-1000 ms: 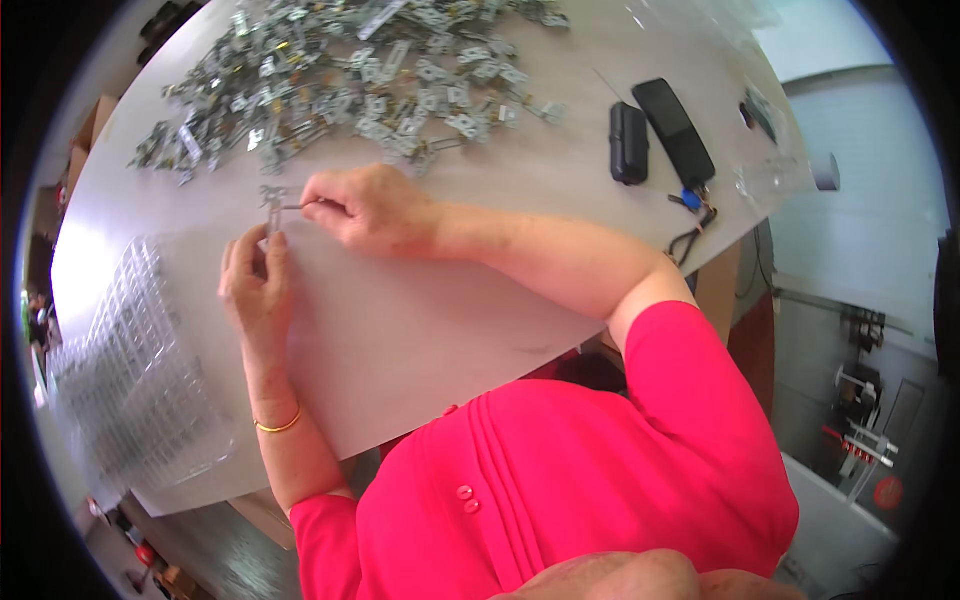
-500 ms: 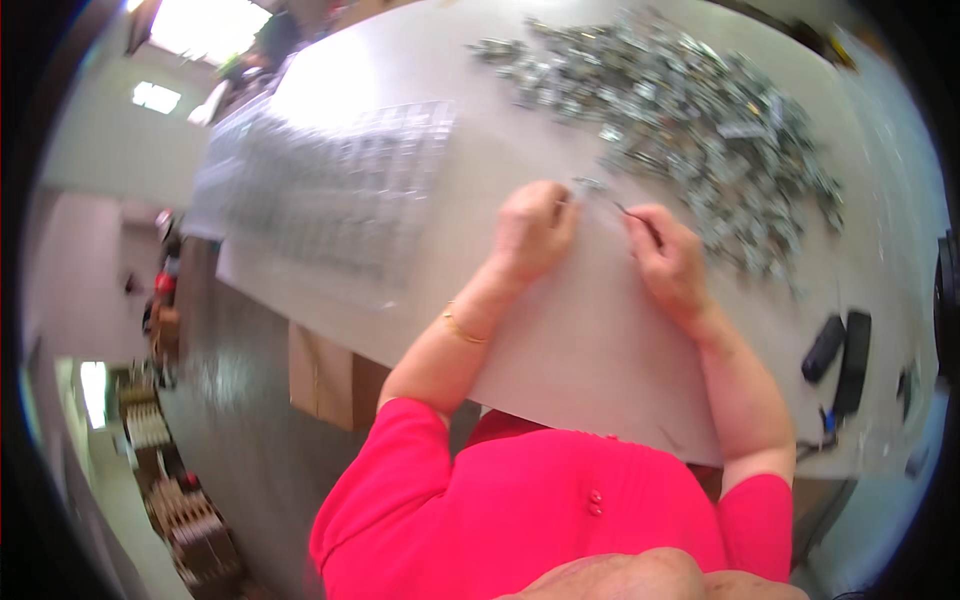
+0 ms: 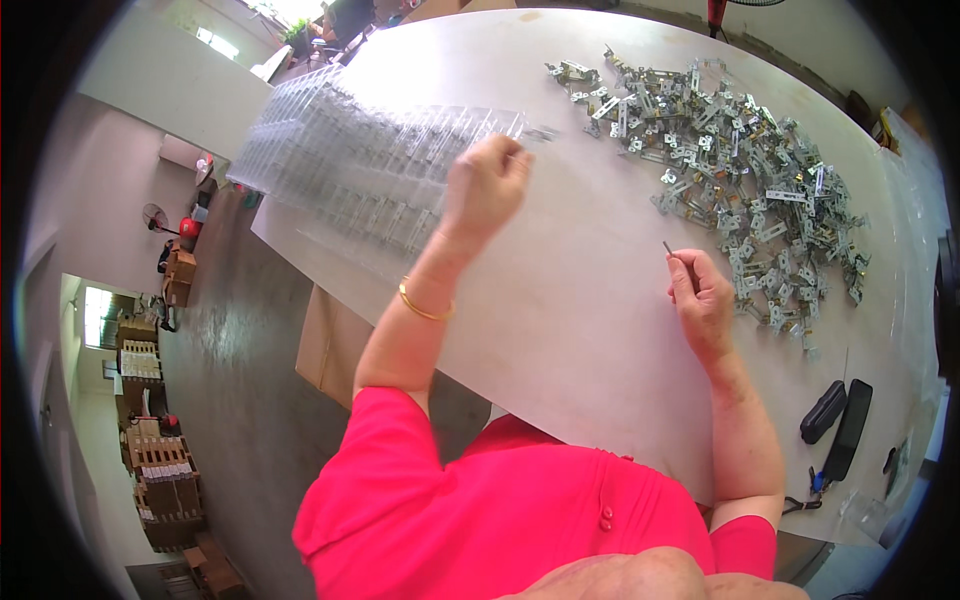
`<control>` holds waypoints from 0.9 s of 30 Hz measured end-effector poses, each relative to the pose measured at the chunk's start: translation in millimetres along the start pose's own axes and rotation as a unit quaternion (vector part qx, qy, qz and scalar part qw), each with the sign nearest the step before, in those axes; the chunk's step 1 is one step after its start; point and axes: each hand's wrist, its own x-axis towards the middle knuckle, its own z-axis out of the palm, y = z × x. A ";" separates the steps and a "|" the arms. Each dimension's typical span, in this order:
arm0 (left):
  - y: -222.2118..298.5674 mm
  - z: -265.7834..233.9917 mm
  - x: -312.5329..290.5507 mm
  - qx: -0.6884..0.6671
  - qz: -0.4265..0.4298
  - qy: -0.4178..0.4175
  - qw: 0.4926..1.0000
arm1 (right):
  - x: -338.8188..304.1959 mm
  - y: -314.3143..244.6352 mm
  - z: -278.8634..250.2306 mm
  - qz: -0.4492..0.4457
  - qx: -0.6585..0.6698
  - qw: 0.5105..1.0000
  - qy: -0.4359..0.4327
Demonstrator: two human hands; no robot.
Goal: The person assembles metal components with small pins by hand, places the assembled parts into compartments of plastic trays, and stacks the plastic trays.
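Note:
My left hand [image 3: 485,188] is raised by the right edge of the clear plastic compartment trays [image 3: 300,150], fingers pinched. A small silvery metal bracket [image 3: 541,133], smeared by motion, sticks out past its fingertips. Over the middle right of the table, my right hand [image 3: 704,298] is closed around a thin dark rod-like tool [image 3: 668,248], whose tip shows above the thumb; the rest is hidden in the palm. Beyond that hand spreads a heap of small metal brackets [image 3: 740,170], some with brass-coloured bits.
On the pale table [image 3: 580,330], a black case [image 3: 823,412], a long black object [image 3: 848,430] and pliers [image 3: 803,504] lie at the right. A cardboard box [image 3: 335,345] stands below the left table edge. Stacked cartons [image 3: 165,470] line the far-left floor.
My left hand has moved left and away from me, toward the trays, carrying the metal bracket. My right hand has drawn slightly right and nearer, still gripping the rod-like tool. The view has shifted.

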 end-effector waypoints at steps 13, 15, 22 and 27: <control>-105.2 -29.6 54.1 0.226 -0.115 -0.065 0.965 | -2.9 2.8 1.2 -0.015 -0.010 1.000 -0.001; -110.2 -25.6 56.9 0.233 -0.120 -0.076 0.962 | -4.7 4.6 1.3 -0.019 -0.007 1.000 -0.002; -107.2 -30.6 47.0 0.294 -0.047 -0.055 0.953 | -4.4 6.8 2.3 -0.018 0.004 1.000 -0.017; -33.2 -87.4 -0.5 0.181 0.068 0.061 0.979 | -1.5 5.4 -5.1 0.052 0.025 0.998 -0.020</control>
